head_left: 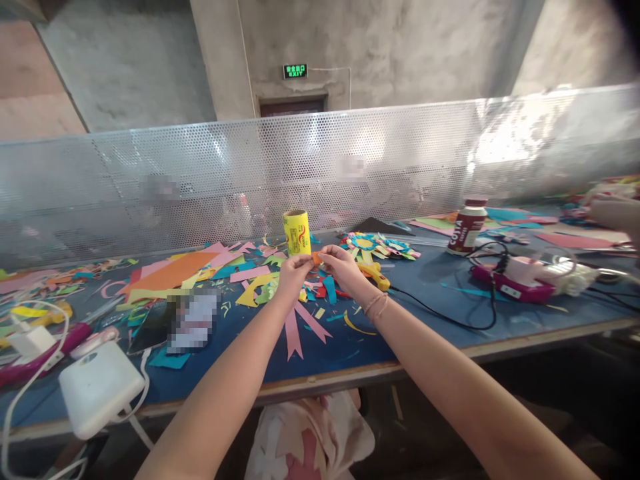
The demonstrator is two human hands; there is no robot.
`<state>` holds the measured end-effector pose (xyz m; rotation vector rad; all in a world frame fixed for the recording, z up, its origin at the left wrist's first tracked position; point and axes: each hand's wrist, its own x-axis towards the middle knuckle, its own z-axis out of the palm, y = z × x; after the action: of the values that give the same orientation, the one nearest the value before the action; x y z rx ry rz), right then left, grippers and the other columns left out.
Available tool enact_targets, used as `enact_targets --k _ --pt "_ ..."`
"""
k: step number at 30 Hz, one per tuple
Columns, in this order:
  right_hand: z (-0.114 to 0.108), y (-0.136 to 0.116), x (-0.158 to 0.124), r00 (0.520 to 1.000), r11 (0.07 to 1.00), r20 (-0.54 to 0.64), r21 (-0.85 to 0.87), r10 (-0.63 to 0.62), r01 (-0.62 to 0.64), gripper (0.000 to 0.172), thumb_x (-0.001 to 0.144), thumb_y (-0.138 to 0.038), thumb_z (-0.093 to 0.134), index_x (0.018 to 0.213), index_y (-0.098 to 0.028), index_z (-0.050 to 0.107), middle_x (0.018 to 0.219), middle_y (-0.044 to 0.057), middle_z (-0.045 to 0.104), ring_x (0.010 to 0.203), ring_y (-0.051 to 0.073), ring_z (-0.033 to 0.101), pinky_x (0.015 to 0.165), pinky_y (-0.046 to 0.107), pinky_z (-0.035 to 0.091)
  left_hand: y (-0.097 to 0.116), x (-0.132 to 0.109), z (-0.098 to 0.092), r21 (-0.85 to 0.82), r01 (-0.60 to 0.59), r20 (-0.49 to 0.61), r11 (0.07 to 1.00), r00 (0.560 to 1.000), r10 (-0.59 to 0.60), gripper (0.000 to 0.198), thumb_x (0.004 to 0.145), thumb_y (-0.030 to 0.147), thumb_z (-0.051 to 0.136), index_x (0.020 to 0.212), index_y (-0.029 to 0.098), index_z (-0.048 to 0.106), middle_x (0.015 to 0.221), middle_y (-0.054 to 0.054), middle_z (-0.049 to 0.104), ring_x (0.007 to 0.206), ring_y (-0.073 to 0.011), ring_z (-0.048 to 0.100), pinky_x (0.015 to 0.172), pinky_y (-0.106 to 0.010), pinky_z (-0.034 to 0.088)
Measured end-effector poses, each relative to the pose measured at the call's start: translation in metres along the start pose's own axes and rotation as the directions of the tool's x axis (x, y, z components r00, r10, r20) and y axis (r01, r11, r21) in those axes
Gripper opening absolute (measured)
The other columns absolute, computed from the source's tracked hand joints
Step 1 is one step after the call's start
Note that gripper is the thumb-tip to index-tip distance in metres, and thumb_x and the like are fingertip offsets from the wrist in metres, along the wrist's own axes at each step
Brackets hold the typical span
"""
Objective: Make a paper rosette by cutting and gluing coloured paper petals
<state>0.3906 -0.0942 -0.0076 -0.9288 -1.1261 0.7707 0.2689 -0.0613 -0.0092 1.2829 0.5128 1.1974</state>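
Observation:
A small piece of orange paper (316, 258) is pinched between the fingertips of my left hand (294, 275) and my right hand (342, 267), both closed, just above the table. Below them lie pink paper strips (300, 330) with notched ends, fanned out. Behind my left hand stands a yellow cardboard tube (297, 235), upright. Beside my right hand rests a yellow glue gun (374, 275) with a black cord. Green and yellow paper scraps, partly hidden by my hands, lie around them. A multicoloured paper rosette (370, 244) sits beyond the glue gun.
A perforated metal divider (320, 173) runs along the back of the blue table (425, 303). Orange and pink paper sheets (170, 273) lie left, near a white adapter box (100, 387). Right are a Costa bottle (467, 227), a magenta power strip (520, 287) and another person's arm (613, 213).

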Motion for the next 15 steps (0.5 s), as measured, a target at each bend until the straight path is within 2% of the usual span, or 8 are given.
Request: enact_targets --k 4,6,7,8,9,11,13,15 --pt "-0.001 -0.003 0.002 1.0 0.996 0.0 -0.084 0.011 -0.01 0.026 0.067 -0.041 0.06 0.076 -0.019 0.05 0.072 -0.002 0.051 0.062 0.01 0.049 0.057 0.023 0.039 0.001 0.001 0.0 -0.027 0.018 -0.019 0.999 1.0 -0.019 0.021 0.059 0.025 0.073 0.073 0.013 0.062 0.067 -0.002 0.065 0.059 -0.0133 0.061 0.063 -0.03 0.05" --pt "-0.008 -0.007 0.003 0.999 0.959 -0.045 -0.285 -0.015 0.002 0.024 0.072 -0.039 0.053 0.084 -0.018 0.052 0.083 0.002 0.056 0.071 0.014 0.053 0.063 0.027 0.043 0.002 0.002 0.0 -0.054 0.033 -0.054 0.998 0.998 -0.036 0.018 0.06 0.021 0.072 0.073 0.014 0.062 0.067 -0.002 0.065 0.059 -0.0131 0.061 0.063 -0.03 0.05" --pt "-0.014 -0.009 0.004 0.996 0.896 -0.07 -0.443 -0.053 0.016 0.023 0.073 -0.036 0.051 0.087 -0.017 0.053 0.089 0.005 0.057 0.078 0.016 0.055 0.069 0.029 0.044 0.003 0.002 0.0 -0.072 0.044 -0.079 0.996 0.996 -0.049 0.017 0.06 0.019 0.071 0.073 0.014 0.061 0.066 -0.002 0.065 0.058 -0.0128 0.061 0.063 -0.029 0.05" --pt "-0.022 -0.012 0.005 0.992 0.788 -0.089 -0.615 -0.094 0.02 0.024 0.073 -0.032 0.051 0.09 -0.016 0.055 0.096 0.009 0.058 0.086 0.019 0.056 0.075 0.032 0.044 0.004 0.002 -0.001 -0.093 0.057 -0.103 0.994 0.992 -0.066 0.015 0.061 0.017 0.07 0.072 0.014 0.061 0.066 -0.002 0.065 0.058 -0.0125 0.061 0.063 -0.029 0.05" --pt "-0.032 -0.014 0.005 0.986 0.637 -0.101 -0.771 -0.131 0.006 0.025 0.072 -0.029 0.052 0.093 -0.014 0.056 0.103 0.012 0.058 0.095 0.023 0.055 0.082 0.035 0.043 0.005 0.003 -0.002 -0.116 0.072 -0.121 0.991 0.989 -0.086 0.013 0.062 0.015 0.069 0.072 0.014 0.061 0.065 -0.002 0.064 0.058 -0.012 0.061 0.063 -0.028 0.05" --pt "-0.055 -0.016 0.006 0.979 0.322 -0.166 -0.939 -0.116 -0.121 0.035 0.071 -0.028 0.057 0.101 -0.01 0.058 0.115 0.02 0.054 0.109 0.031 0.05 0.089 0.043 0.039 0.007 0.004 -0.003 -0.169 0.111 -0.141 0.979 0.981 -0.136 0.009 0.064 0.01 0.067 0.07 0.014 0.06 0.063 -0.001 0.064 0.057 -0.0107 0.06 0.064 -0.027 0.05" --pt "-0.08 -0.013 0.007 0.944 0.117 -0.327 -0.94 -0.046 -0.32 0.054 0.068 -0.037 0.064 0.112 -0.006 0.056 0.122 0.025 0.049 0.116 0.039 0.044 0.089 0.048 0.039 0.009 0.005 -0.005 -0.229 0.147 -0.151 0.962 0.971 -0.185 0.009 0.067 0.007 0.063 0.068 0.014 0.059 0.061 -0.001 0.064 0.055 -0.0093 0.06 0.063 -0.024 0.05" --pt "-0.104 -0.005 0.01 0.906 0.017 -0.422 -0.906 0.024 -0.423 0.068 0.059 -0.045 0.072 0.114 -0.007 0.057 0.122 0.027 0.05 0.115 0.04 0.046 0.085 0.048 0.042 0.01 0.007 -0.007 -0.29 0.171 -0.17 0.942 0.959 -0.226 0.011 0.07 0.004 0.059 0.067 0.014 0.058 0.059 -0.001 0.064 0.053 -0.0085 0.059 0.061 -0.023 0.05"
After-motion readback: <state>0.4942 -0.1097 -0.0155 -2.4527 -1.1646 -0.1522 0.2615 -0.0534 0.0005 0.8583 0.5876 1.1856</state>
